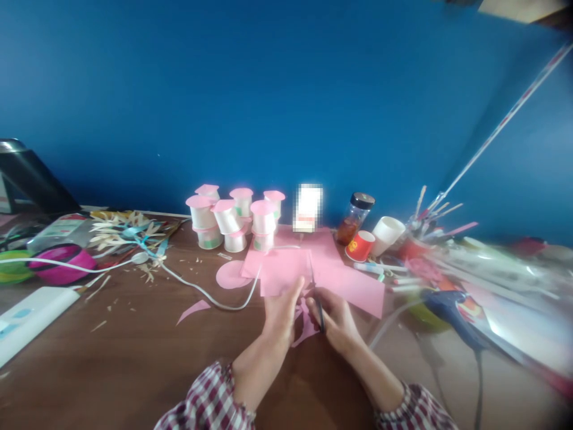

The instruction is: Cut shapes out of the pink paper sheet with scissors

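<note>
Left hand (283, 313): nearly closed, thumb up along the near edge of a pink sheet (282, 273), pinching it; other fingers mostly hidden beneath. Right hand (335, 316): curled round the dark handle of scissors (320, 313), blades pointing far, over the sheet's right part; how wide the blades are open, cannot tell. Sheet is mid-table, just beyond both hands, in front of more pink paper (358, 286) to the far right. Pink scrap (308, 328) hangs or lies between the wrists, contact unclear. Pink disc (233, 275) on table, left of sheet. Far left of sheet: pink-topped white cups (227, 218), stacked. Red cup (359, 245) far right, tilted.
</note>
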Available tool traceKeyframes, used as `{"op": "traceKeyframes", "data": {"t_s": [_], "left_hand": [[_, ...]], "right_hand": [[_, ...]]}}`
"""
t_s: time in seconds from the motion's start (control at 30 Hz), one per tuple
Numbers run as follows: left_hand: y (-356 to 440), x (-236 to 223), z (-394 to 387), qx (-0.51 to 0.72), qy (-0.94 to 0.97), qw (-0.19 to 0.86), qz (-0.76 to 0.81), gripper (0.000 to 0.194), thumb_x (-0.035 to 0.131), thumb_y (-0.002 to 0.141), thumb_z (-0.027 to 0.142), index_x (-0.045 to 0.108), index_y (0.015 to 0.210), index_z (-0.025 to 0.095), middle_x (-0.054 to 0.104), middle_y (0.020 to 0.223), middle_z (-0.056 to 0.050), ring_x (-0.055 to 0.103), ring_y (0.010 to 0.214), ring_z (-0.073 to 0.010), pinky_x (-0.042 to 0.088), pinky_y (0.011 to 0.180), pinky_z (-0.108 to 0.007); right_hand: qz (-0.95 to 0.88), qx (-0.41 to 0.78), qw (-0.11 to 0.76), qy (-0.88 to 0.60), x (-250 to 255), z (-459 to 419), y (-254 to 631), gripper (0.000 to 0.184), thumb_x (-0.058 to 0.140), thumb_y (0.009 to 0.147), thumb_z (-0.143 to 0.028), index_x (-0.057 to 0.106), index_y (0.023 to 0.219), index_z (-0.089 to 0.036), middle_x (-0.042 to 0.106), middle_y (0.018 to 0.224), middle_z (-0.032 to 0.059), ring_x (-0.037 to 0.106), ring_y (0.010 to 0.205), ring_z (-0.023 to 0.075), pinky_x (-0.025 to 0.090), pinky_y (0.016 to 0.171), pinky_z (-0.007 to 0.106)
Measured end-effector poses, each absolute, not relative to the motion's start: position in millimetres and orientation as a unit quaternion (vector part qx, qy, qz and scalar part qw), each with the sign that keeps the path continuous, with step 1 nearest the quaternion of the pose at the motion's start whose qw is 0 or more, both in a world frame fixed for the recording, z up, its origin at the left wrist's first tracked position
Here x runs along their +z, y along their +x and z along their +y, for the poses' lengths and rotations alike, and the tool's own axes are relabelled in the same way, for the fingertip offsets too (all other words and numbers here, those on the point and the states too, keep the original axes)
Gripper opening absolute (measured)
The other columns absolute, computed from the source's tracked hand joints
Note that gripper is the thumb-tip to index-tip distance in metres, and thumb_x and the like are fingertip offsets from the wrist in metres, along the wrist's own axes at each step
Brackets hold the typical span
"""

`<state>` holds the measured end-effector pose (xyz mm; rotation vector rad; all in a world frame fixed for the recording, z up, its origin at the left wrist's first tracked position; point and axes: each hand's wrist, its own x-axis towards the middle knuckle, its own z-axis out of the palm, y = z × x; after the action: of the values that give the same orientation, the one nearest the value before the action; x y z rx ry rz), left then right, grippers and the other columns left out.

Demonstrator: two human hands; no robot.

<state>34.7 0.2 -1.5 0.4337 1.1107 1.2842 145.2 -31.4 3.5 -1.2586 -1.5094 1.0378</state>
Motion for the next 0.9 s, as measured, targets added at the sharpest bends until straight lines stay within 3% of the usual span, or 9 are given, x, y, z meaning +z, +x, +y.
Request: {"op": "traceKeyframes", "data": {"t_s": [0.23,0.6,0.9], "left_hand": [[32.7,-0.8,1.0,0.562,0.199,0.640,0.484,0.034,0.079,0.055,0.040,0.061,0.067,0.013,0.056,0.055,0.001,0.053,0.049,-0.0104,0.040,0.048,-0.022],[33.4,-1.4,1.8,0.557,0.186,0.658,0.471,0.036,0.080,0.054,0.040,0.063,0.072,0.014,0.060,0.058,-0.002,0.060,0.058,-0.0159,0.044,0.053,-0.025],[33.5,-1.9,1.8,0.559,0.184,0.659,0.468,0.035,0.080,0.054,0.039,0.061,0.070,0.014,0.058,0.057,-0.001,0.059,0.056,-0.0156,0.044,0.051,-0.025]], "right_hand": [[-0.609,0.416,0.440,-0.513,2.8,-30.5,145.4,0.018,0.062,0.082,-0.032,0.061,0.086,-0.014,0.049,0.057,-0.0042,0.046,0.047,0.0084,0.037,0.044,0.019],[-0.610,0.417,0.446,-0.504,3.8,-31.8,144.9,0.019,0.062,0.083,-0.032,0.061,0.087,-0.014,0.048,0.056,-0.0045,0.046,0.046,0.0082,0.037,0.044,0.018],[-0.611,0.411,0.440,-0.514,1.3,-31.0,145.8,0.018,0.062,0.083,-0.033,0.060,0.087,-0.015,0.047,0.057,-0.0047,0.047,0.046,0.0080,0.038,0.043,0.018]]}}
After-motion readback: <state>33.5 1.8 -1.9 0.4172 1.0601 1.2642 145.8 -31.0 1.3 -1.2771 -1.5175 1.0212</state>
